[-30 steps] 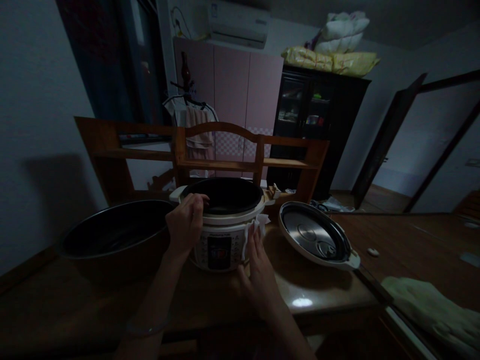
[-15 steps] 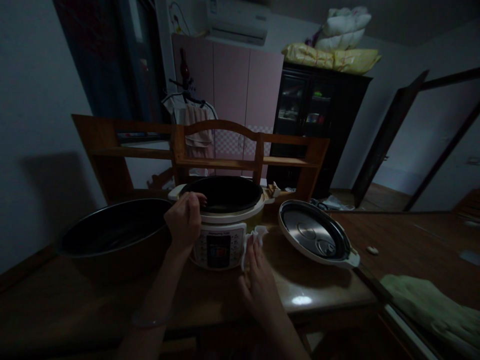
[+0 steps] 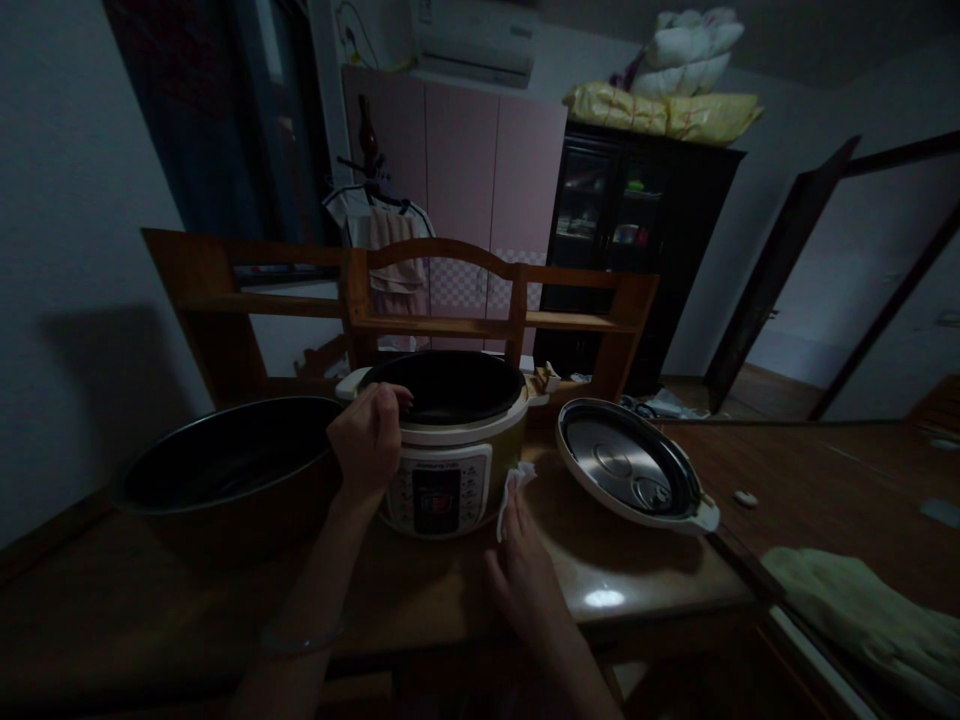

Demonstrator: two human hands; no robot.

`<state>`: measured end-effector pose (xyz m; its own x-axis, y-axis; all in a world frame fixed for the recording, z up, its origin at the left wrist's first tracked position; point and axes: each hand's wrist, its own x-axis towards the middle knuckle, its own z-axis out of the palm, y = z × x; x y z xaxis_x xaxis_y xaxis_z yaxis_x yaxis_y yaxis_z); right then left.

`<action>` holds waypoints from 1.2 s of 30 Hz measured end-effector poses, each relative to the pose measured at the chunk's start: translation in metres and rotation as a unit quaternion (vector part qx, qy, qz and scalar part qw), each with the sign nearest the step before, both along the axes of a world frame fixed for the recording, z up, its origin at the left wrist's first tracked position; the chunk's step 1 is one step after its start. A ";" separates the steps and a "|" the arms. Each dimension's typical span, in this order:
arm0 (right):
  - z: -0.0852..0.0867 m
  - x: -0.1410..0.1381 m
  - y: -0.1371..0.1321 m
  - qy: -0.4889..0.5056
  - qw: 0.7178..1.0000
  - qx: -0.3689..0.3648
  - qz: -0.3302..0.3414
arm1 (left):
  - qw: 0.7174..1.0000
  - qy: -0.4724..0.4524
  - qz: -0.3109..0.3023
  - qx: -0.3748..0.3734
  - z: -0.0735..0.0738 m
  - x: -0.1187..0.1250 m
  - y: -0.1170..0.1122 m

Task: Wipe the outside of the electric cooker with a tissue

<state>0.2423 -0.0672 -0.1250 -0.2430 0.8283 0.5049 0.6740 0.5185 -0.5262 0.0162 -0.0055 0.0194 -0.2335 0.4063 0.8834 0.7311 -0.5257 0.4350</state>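
Observation:
An electric pressure cooker (image 3: 439, 495) with a white control panel stands uncovered on the wooden table, its dark inside facing up. My left hand (image 3: 366, 445) is closed over the cooker's front left rim, with fingertips bent over the edge. In my right hand (image 3: 519, 545) is a crumpled white cloth (image 3: 523, 474), or perhaps a tissue, pressed under the fingers against the cooker's right side. A large dark pot (image 3: 232, 520) sits left of the cooker, close to my left forearm. To the right, the cooker's lid (image 3: 611, 459) lies with its metal inner face up.
Behind the cooker rises a wooden shelf rack (image 3: 439, 326). A small white object (image 3: 745, 499) lies on the brown surface to the right, near a pale green cloth (image 3: 855, 595). The table's front edge (image 3: 660, 615) runs below the lid.
My right hand and the white cloth have slid slightly right along the cooker's side, uncovering more of the panel's edge. My left hand has stayed on the rim.

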 end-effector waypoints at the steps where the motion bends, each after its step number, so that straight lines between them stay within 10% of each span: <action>1: -0.003 0.000 0.001 0.003 1.000 -0.003 -0.004 | 1.000 -0.001 0.001 -0.001 0.000 0.000 0.000; 27: -0.021 0.003 0.018 0.075 0.997 0.004 0.001 | 1.000 -0.006 0.021 0.005 -0.001 0.001 0.003; 36: 0.016 0.004 0.027 0.166 0.986 -0.016 0.025 | 1.000 -0.014 0.021 0.006 -0.002 0.001 0.004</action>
